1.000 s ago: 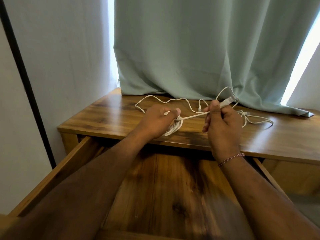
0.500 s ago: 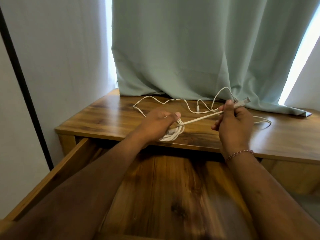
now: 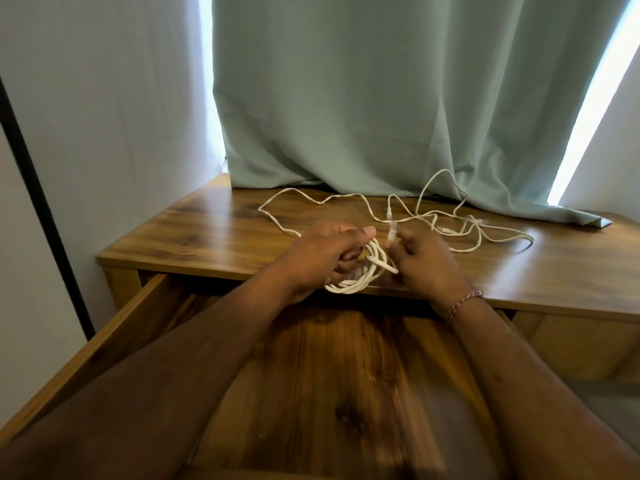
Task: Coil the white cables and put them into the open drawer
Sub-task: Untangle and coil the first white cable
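From the head camera, looking down: the table (image 3: 214, 233) is glossy brown wood with a dark streaky grain, light shining off its top. Its drawer (image 3: 114, 341) is pulled out toward the person, with plain lighter wooden sides and a knotty board floor. A pale green curtain (image 3: 363, 98) of soft matte cloth hangs in deep folds behind, and its hem lies bunched on the back of the tabletop.

The coil (image 3: 360, 278) is several rounds of thick, smooth white cable, an oval bundle at the front edge of the table, just above the open drawer. A thinner white cable (image 3: 311, 199) sprawls loose in wavy loops across the tabletop toward the curtain, with small plugs in the tangle on the right.

The left hand (image 3: 325, 254) is palm down with its fingers curled round the coil, thumb stretched forward over the top, gripping the bundle. The right hand (image 3: 422, 261) sits just beside it, knuckles up, fingers bent, pinching the plug (image 3: 392, 232) at the thick cable's end between thumb and fingertips; the plug stands nearly upright. The short cable stretch below it runs along the coil. A red-and-white thread band (image 3: 464, 303) circles the right wrist. Both bare forearms reach in over the drawer.
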Available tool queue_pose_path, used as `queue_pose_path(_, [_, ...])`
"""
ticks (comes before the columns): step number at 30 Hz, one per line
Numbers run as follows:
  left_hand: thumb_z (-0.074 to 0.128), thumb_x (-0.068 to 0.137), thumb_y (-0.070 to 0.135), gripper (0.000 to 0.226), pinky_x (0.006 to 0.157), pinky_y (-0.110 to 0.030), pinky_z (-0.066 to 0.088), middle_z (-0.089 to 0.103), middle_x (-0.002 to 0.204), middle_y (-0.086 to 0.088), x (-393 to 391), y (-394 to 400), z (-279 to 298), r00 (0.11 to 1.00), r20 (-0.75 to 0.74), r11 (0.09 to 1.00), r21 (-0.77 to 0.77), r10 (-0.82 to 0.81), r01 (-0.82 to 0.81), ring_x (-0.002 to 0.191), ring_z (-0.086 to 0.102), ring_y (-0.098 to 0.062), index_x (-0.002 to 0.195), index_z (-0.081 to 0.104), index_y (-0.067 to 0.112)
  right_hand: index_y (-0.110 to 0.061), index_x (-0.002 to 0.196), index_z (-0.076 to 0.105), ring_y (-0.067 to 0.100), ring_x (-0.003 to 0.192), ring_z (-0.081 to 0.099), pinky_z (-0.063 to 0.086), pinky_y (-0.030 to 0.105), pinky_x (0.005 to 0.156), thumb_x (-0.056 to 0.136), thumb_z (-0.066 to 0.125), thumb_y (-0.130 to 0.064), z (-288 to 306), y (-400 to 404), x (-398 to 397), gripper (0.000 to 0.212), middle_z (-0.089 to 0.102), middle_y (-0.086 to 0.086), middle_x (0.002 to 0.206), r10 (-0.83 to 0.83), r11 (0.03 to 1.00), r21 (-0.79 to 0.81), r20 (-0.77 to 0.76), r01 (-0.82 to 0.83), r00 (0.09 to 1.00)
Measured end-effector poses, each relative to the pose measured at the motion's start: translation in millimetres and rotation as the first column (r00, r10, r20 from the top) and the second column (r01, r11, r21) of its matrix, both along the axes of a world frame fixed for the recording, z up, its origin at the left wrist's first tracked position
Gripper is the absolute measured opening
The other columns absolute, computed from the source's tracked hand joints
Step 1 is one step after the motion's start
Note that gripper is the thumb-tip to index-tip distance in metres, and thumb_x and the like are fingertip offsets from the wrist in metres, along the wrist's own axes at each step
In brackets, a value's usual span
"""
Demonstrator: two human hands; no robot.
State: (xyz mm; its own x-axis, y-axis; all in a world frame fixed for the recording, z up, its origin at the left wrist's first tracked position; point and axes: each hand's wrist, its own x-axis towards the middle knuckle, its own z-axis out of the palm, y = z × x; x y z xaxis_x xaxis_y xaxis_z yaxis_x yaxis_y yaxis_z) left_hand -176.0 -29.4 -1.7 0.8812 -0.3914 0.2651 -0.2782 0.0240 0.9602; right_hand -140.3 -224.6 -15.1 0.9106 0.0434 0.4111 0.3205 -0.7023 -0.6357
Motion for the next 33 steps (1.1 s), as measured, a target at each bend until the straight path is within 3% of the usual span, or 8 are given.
queue_pose_path(7, [0.051,0.107,0.026,0.052,0.041,-0.024,0.015,0.031,0.048,0.002,9,5,-6,0.999,-0.052,1.0,-0.01,0.0,0.0,0.04,0.023,-0.01,0.056,0.045,0.017,-0.039,0.127,0.07,0.007,0.103,0.067,0.054,0.034,0.093,0.103,0.057,-0.023,3,-4,-6,0.031,0.074,-0.013,0.113,0.327,0.883,-0.323,-0.094,-0.339,0.94])
queue_pose_path(12, [0.038,0.102,0.023,0.045,0.044,-0.027,0.008,0.028,0.048,0.002,14,7,-7,0.984,-0.175,0.999,-0.016,0.037,-0.041,0.038,0.019,-0.009,0.058,0.038,0.015,-0.028,0.119,0.078,0.005,0.088,0.066,0.054,0.029,0.082,0.095,0.071,-0.019,11,-7,-12,0.026,0.073,-0.009,0.096,0.365,0.888,-0.339,0.108,-0.311,0.925])
queue_pose_path(17, [0.042,0.089,0.03,0.035,0.04,-0.025,0.011,0.027,0.05,0.0,17,8,-7,0.969,-0.231,0.995,-0.009,0.09,-0.095,0.039,0.018,-0.01,0.057,0.036,0.016,-0.027,0.103,0.072,0.012,0.089,0.059,0.05,0.031,0.078,0.097,0.062,-0.005,13,-1,-16,0.025,0.059,-0.009,0.099,0.473,0.786,-0.507,0.126,-0.354,0.872])
queue_pose_path(21, [0.038,0.098,0.022,0.043,0.035,-0.02,0.016,0.027,0.049,0.0,16,5,-4,0.956,-0.268,0.992,-0.018,0.117,-0.126,0.036,0.019,-0.009,0.056,0.035,0.016,-0.017,0.122,0.073,0.013,0.095,0.06,0.053,0.033,0.084,0.097,0.061,-0.004,14,-4,-14,0.031,0.06,-0.008,0.106,0.457,0.789,-0.528,0.159,-0.316,0.875])
queue_pose_path(24, [0.039,0.098,0.02,0.042,0.036,-0.019,0.015,0.029,0.049,0.002,14,2,-4,0.955,-0.277,0.99,-0.058,0.109,-0.13,0.037,0.02,-0.007,0.056,0.036,0.017,-0.016,0.119,0.074,0.017,0.095,0.063,0.055,0.038,0.082,0.094,0.062,-0.001,14,-3,-15,0.031,0.065,-0.001,0.108,0.485,0.791,-0.518,0.205,-0.326,0.85])
queue_pose_path(28, [0.039,0.097,0.023,0.043,0.039,-0.021,0.014,0.03,0.048,0.002,16,5,-8,0.948,-0.305,0.987,-0.103,0.088,-0.125,0.036,0.022,-0.007,0.054,0.039,0.018,-0.02,0.12,0.075,0.011,0.097,0.065,0.053,0.028,0.084,0.095,0.065,-0.003,11,4,-20,0.031,0.07,-0.008,0.108,0.508,0.834,-0.402,0.291,-0.378,0.811])
queue_pose_path(31, [0.039,0.097,0.023,0.038,0.053,-0.032,0.01,0.03,0.048,0.0,21,7,-10,0.954,-0.292,0.977,-0.172,0.07,-0.124,0.035,0.023,-0.008,0.06,0.041,0.015,-0.021,0.124,0.068,0.014,0.094,0.072,0.059,0.035,0.085,0.096,0.068,-0.003,6,17,-23,0.034,0.076,-0.003,0.099,0.429,0.9,-0.025,0.236,-0.436,0.872])
queue_pose_path(33, [0.042,0.097,0.02,0.034,0.056,-0.034,0.012,0.032,0.049,0.001,22,6,-11,0.957,-0.277,0.965,-0.217,0.081,-0.145,0.035,0.025,-0.007,0.063,0.044,0.014,-0.02,0.123,0.057,0.025,0.083,0.074,0.06,0.043,0.079,0.096,0.067,0.002,2,25,-25,0.036,0.076,0.007,0.089,0.416,0.858,0.246,0.183,-0.451,0.891])
